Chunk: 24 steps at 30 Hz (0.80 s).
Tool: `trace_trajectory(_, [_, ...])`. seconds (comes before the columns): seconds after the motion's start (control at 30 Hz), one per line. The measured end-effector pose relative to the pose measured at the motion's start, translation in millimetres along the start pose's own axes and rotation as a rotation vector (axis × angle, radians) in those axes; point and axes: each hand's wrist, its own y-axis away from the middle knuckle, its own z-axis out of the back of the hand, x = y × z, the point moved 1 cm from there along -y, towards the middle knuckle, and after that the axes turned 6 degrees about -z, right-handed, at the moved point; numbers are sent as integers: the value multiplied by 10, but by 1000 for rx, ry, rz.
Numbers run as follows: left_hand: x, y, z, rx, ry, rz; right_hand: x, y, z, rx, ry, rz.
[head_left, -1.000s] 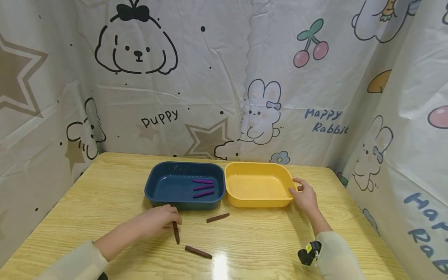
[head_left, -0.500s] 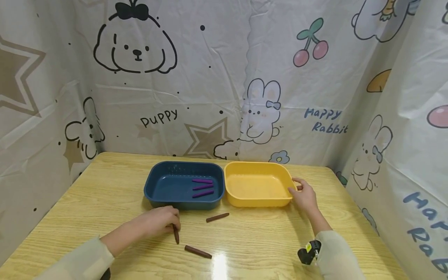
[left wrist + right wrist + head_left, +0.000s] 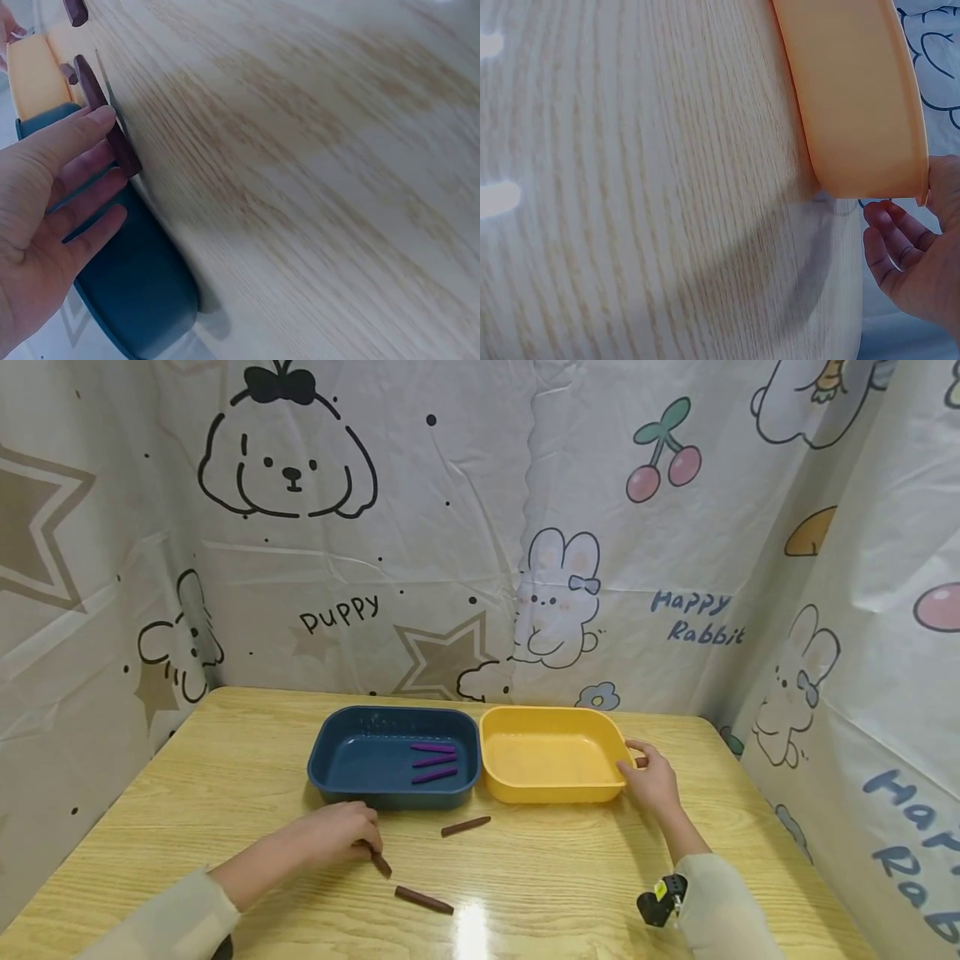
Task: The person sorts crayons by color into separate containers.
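At the left, a brown stick point(image 3: 382, 865) is pinched by the left grip point(image 3: 330, 835) between thumb and fingers, the remaining fingers being loosely spread. It is held low at the front of the blue bin point(image 3: 367, 762); whether it is clear of the desk point(image 3: 540, 877) cannot be told. The picking-up of this stick is judged to be the step in hand. In the blue bin, three purple sticks point(image 3: 434, 762) are laid side by side toward the right end. On the desk, a second brown stick point(image 3: 424, 900) is seen nearer the front and a third brown stick point(image 3: 466, 827) just before the bins. At the right, the yellow bin point(image 3: 551, 795) is lightly held at its rim by the right grip point(image 3: 654, 781). For the next move, a firm pinch and a clean lift would seem to be needed.
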Motion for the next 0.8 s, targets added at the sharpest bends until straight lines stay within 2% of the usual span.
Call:
trace_trajectory(0.33, [-63,-5,114,-3,81,108,12,16,0,6,0,2])
trace_trajectory(0.6, [-161,-104,276,-74,116,106,16,30,4,11,2,3])
trace_trajectory(0.8, [-179,-210,388,-121,72,82,-3,15,1,11,9,11])
